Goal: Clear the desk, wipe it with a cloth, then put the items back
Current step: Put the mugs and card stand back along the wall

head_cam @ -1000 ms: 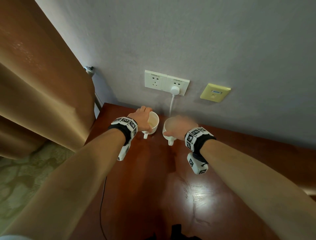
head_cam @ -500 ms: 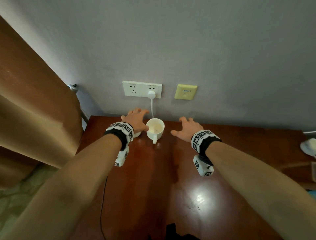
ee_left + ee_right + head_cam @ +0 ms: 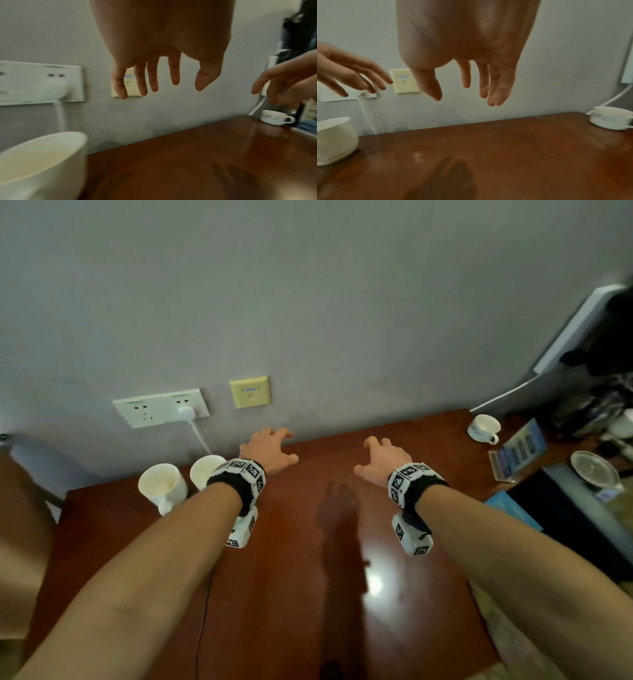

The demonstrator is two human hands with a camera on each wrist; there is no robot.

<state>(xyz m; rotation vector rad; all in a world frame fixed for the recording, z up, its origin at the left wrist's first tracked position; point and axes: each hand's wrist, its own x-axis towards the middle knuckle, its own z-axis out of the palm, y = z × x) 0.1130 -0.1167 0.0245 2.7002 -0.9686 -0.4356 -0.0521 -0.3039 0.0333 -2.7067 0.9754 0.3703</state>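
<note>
Two white mugs stand side by side at the back left corner of the red-brown desk (image 3: 308,594): one mug (image 3: 161,486) further left, the second mug (image 3: 205,470) partly behind my left wrist. My left hand (image 3: 270,448) hovers over the desk's back edge just right of them, fingers spread and empty. My right hand (image 3: 382,458) hovers further right, also spread and empty. A small patterned cup (image 3: 483,429) sits at the desk's back right corner, seen in the right wrist view as a low cup (image 3: 611,117). No cloth is in view.
A white double socket (image 3: 161,407) with a plug and cord, and a yellow data socket (image 3: 250,392), sit on the grey wall. A thin black cable (image 3: 203,621) runs down the desk. To the right lie a leaflet stand (image 3: 520,448), a round lid (image 3: 594,472) and dark clutter.
Both hands let go of the two mugs at the back left corner and moved right along the desk, fingers spreading. The view has swung right, bringing the small cup into sight.
</note>
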